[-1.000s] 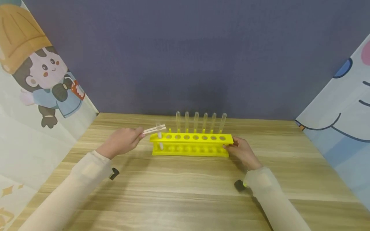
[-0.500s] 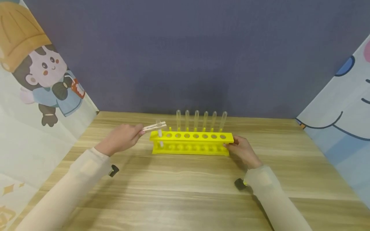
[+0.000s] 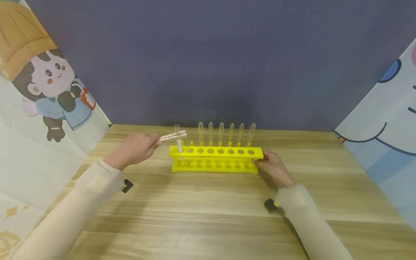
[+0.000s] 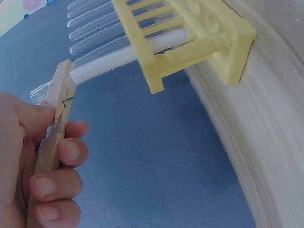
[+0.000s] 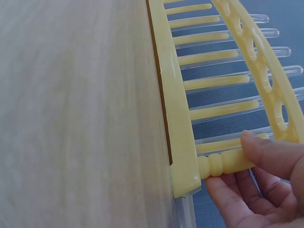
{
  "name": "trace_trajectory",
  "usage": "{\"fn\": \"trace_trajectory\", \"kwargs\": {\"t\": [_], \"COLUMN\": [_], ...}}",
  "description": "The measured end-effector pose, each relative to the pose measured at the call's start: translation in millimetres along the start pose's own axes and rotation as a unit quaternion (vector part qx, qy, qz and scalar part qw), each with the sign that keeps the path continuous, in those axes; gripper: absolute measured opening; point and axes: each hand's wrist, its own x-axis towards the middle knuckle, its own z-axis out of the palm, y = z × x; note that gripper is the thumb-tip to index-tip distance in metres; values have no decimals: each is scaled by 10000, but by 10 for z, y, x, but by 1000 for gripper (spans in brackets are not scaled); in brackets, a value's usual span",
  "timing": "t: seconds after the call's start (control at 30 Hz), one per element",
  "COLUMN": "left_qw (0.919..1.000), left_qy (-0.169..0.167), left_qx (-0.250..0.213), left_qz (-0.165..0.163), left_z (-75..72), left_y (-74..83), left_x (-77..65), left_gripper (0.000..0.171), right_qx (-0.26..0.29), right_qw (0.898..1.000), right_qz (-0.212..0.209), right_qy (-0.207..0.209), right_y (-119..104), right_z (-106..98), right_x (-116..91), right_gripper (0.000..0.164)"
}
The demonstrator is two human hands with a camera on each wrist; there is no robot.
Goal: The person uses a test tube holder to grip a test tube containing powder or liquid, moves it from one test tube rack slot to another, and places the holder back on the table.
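Observation:
My left hand point(image 3: 133, 150) grips a wooden test tube holder point(image 4: 59, 99), fingers curled round its handle. The holder's jaws clasp a glass test tube point(image 3: 179, 145) near its mouth. White contents point(image 4: 107, 64) show inside that tube. Its lower part passes through the leftmost hole of a yellow test tube rack point(image 3: 216, 156), and much of its length stands above the top plate. At the rack's right end, my right hand point(image 3: 273, 168) holds the end post point(image 5: 230, 161), thumb on one side and fingers on the other.
Several clear test tubes point(image 3: 221, 131) stand upside down on the pegs along the rack's back. The rack rests on a wood-grain table point(image 3: 208, 209), with a dark blue panel point(image 3: 208, 65) behind it. Cartoon-printed panels point(image 3: 58, 86) flank both sides.
My left hand has lifted the holder and test tube upward, so more of the tube shows above the rack. The right hand keeps its hold on the rack end.

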Motion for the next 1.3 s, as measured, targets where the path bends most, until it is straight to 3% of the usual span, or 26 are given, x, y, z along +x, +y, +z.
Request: {"fn": "trace_trajectory", "kwargs": {"t": [0.5, 0.97, 1.3], "left_qw": [9994, 9999, 9998], "left_qy": [-298, 125, 82], "left_qx": [2, 39, 119], "left_qz": [-174, -49, -170], "left_z": [-185, -279, -378], "left_y": [53, 35, 44], "left_x": [62, 42, 61], "left_gripper": [22, 21, 20], "right_qx": [86, 5, 173], "right_qw": [10000, 10000, 9998], "right_qz": [2, 45, -49], "right_qy": [37, 43, 15], "right_y": [12, 10, 28], "right_z": [11, 2, 8], "right_x": [12, 3, 23], "right_gripper": [41, 42, 41]}}
